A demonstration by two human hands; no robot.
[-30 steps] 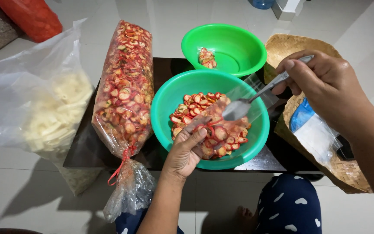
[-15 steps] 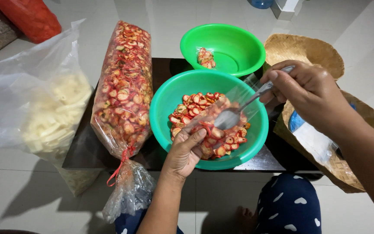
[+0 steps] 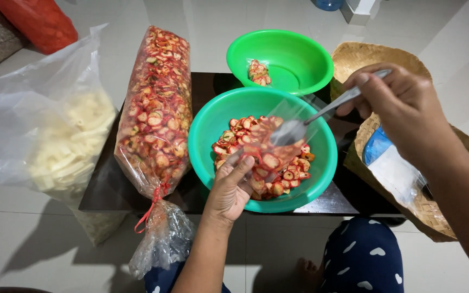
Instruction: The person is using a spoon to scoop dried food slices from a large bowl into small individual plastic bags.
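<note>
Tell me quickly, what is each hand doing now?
Left hand: closed on a small clear bag of red snacks.
Right hand: closed on a metal spoon, its bowl inside the bag.

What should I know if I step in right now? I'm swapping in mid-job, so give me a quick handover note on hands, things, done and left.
Left hand holds a small clear bag open over the near green bowl of red chips.
Right hand holds a metal spoon, its head inside the bag's mouth.
Done: one small filled bag lies in the far green bowl.
Left: the near bowl is well stocked, and the big chip sack beside it is tied and full.
</note>
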